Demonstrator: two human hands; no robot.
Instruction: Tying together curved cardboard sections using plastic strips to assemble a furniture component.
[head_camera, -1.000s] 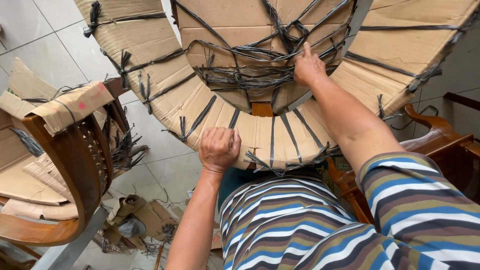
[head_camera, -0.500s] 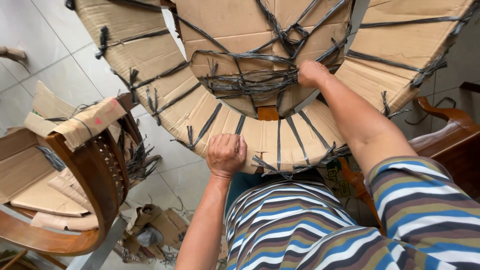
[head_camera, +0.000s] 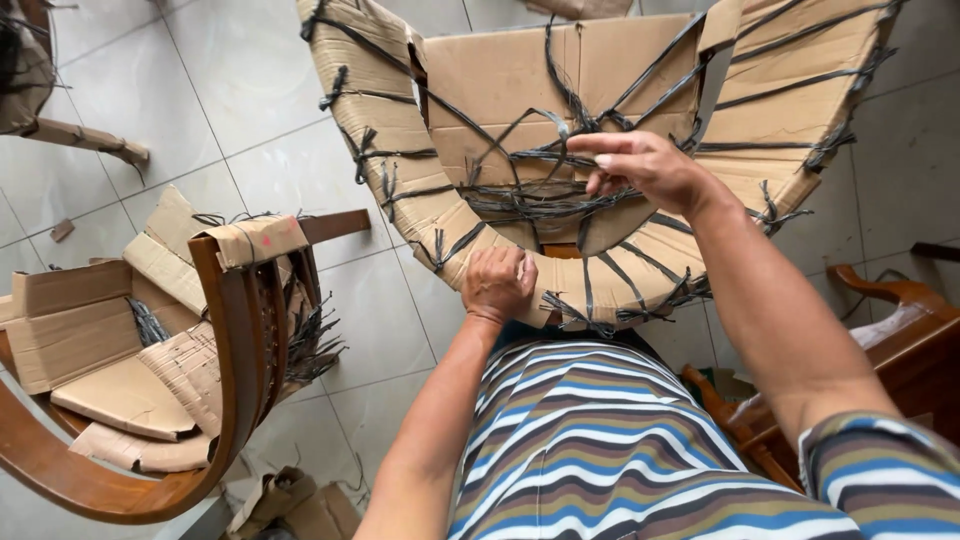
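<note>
Against the person's lap, cardboard-wrapped chair (head_camera: 600, 130) remains fully bound: left hand (head_camera: 497, 285), grip clamped on its lower edge, right hand (head_camera: 645, 165) pinching black strapping (head_camera: 540, 195); neighbouring wooden chair (head_camera: 240, 340) appears partly unwrapped.

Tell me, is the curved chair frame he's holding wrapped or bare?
Wrapped: cardboard covers the curved chair frame, tied on with dark straps.

A: What is the person wearing?
B: A striped shirt (head_camera: 610, 450), with bands of blue, white, brown and olive running across the belly.
A: And the sleeves?
B: Short. The right sleeve (head_camera: 880, 480), beside the shirt's front, carries the same stripes. Both forearms are bare, and so are the left hand (head_camera: 497, 285) and right hand (head_camera: 645, 168).
</note>
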